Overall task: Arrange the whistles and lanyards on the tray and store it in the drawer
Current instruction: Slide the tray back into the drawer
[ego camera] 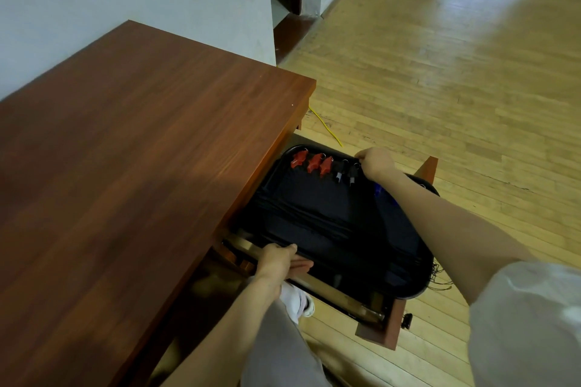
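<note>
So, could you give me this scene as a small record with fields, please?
tray: black, held over the open drawer under the desk
red whistles: three, in a row by the far rim
black whistles: two, beside the red ones
lanyards: dark, laid across the tray
left hand: grips the near rim
right hand: grips the far rim

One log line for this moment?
black plastic tray | over open wooden drawer | left hand, right hand hold its rims
</note>
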Demonstrator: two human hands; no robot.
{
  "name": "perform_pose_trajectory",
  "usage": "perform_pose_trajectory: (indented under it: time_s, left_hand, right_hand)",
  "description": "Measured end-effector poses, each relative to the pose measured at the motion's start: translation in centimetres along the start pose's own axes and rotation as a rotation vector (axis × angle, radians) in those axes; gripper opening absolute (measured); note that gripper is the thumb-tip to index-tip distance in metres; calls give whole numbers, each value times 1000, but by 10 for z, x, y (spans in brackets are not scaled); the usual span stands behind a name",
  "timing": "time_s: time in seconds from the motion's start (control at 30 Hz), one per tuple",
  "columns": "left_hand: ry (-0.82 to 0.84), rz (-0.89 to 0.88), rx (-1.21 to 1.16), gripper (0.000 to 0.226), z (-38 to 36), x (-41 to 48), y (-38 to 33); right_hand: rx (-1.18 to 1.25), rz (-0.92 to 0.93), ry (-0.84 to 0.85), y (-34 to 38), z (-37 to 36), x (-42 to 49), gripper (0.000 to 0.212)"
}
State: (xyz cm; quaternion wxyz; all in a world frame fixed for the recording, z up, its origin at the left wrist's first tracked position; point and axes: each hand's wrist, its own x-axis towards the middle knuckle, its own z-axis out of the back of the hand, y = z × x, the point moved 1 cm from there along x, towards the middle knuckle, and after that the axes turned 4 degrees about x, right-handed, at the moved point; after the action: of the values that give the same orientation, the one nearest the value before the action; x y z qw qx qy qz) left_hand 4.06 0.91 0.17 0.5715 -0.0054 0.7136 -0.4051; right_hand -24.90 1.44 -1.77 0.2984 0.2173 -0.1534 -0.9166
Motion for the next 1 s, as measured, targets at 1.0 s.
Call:
perform_pose_trajectory:
  time_s: [1.0]
  left_hand:
    - [7, 210, 148, 39, 4, 71, -31]
  right_hand:
    - [-80, 15, 125, 11, -98, 50, 42]
